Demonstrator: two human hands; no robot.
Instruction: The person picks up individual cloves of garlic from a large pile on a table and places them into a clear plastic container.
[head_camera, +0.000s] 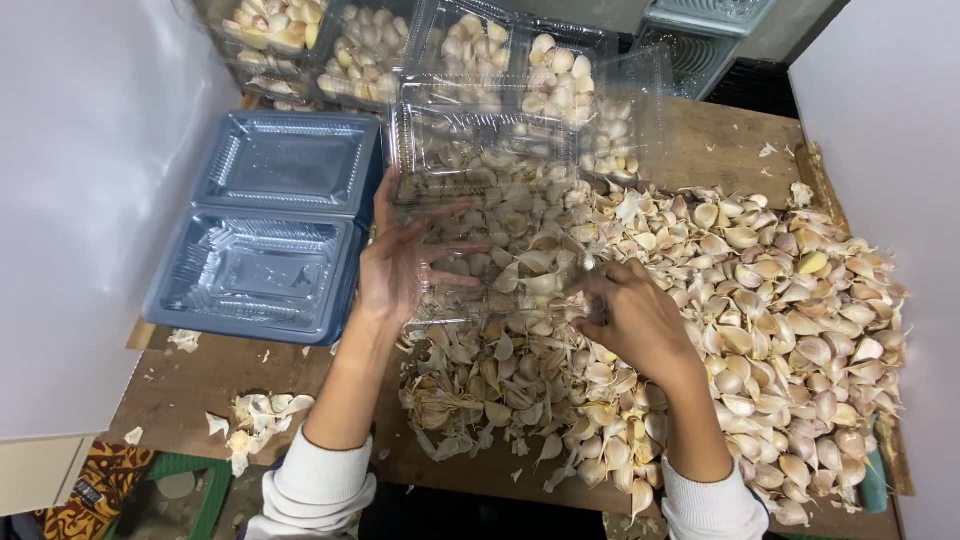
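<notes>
A clear plastic clamshell container (500, 200) is held open over a large heap of garlic cloves (760, 300) on a wooden table (720, 140). The container is thin, glossy and see-through, with ribbed walls; its lid stands tilted up at the far side, and the cloves beneath are seen through its base. The left hand (400, 265) is pressed flat against the container's left wall, fingers spread and open. The right hand (630, 320) is curled closed at the container's near right corner, gripping its edge among the cloves. The cloves are pale cream and tan, unpeeled, with papery skins; they are too many to be counted. To the left, one stack of empty clear trays (265, 225) is seen lying open, showing two compartments with a bluish tint. At the far edge, about four filled containers of garlic (470, 45) are lined up, their exact number being hard to tell. One small pile of loose skins (255, 415) lies near the left sleeve (315, 490).
</notes>
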